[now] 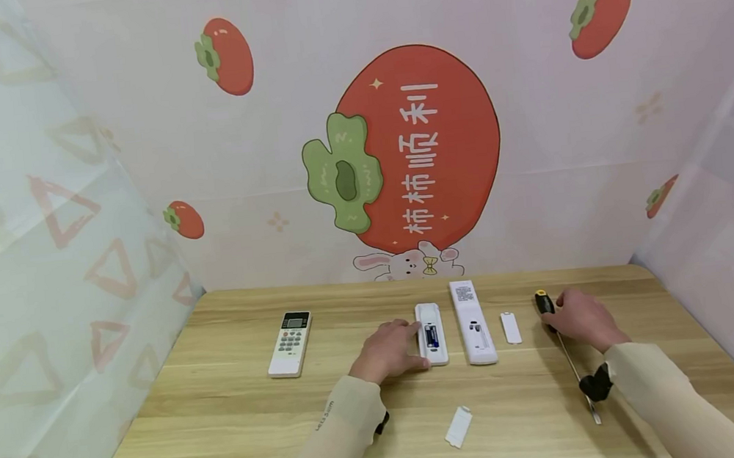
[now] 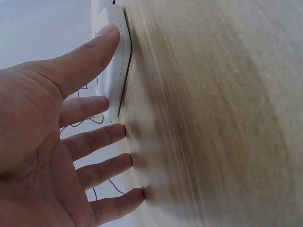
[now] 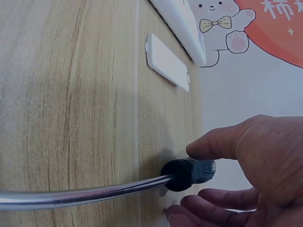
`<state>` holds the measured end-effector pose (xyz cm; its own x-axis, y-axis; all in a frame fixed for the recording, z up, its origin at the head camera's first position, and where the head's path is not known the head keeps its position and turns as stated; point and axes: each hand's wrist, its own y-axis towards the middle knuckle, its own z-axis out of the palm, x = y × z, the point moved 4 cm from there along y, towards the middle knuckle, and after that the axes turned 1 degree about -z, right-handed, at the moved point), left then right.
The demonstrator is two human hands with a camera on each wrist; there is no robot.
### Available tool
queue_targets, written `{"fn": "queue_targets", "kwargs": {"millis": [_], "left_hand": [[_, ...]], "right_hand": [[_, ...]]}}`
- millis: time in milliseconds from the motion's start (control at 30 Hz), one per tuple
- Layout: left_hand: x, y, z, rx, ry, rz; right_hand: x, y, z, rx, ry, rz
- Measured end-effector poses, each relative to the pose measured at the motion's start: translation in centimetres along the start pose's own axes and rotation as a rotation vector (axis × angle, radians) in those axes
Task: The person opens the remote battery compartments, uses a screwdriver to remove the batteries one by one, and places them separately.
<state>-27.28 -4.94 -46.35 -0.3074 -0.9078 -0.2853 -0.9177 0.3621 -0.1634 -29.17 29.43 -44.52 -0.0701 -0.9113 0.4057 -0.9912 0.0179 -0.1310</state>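
Observation:
In the head view my left hand (image 1: 388,350) touches the left edge of a small white remote control (image 1: 429,312), which lies face down with batteries (image 1: 431,336) in its uncovered compartment. The left wrist view shows the thumb and index fingertip against its side, the other fingers spread on the tabletop. At the right, my right hand (image 1: 586,317) is around the black-and-yellow handle of a flat-tip screwdriver (image 1: 543,302) on the table. The thumb meets the handle (image 3: 179,174); a gap shows between it and the loosely bent fingers. The shaft points toward me.
A longer white remote (image 1: 473,322) lies face down beside the small one. One white battery cover (image 1: 511,328) lies to its right, another (image 1: 458,427) nearer me. A remote with buttons up (image 1: 290,345) sits at left. A printed cloth wall (image 1: 266,143) borders the table's back.

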Motion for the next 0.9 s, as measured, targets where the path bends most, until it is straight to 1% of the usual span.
{"fn": "queue_targets", "kwargs": {"millis": [167,333,667,900], "left_hand": [[0.0,0.0,0.0,-0.004,0.002,0.001],[0.0,0.0,0.0,-0.005,-0.008,-0.005],[0.0,0.0,0.1,-0.005,-0.006,-0.007],[0.1,0.1,0.1,-0.003,-0.005,-0.01]], "right_hand": [[-0.1,0.3,0.2,0.003,-0.006,0.002],[-0.3,0.6,0.7,0.013,0.016,0.0],[-0.2,1.1,1.0,0.057,0.027,0.001],[0.0,1.7,0.9,0.081,-0.001,-0.005]]}}
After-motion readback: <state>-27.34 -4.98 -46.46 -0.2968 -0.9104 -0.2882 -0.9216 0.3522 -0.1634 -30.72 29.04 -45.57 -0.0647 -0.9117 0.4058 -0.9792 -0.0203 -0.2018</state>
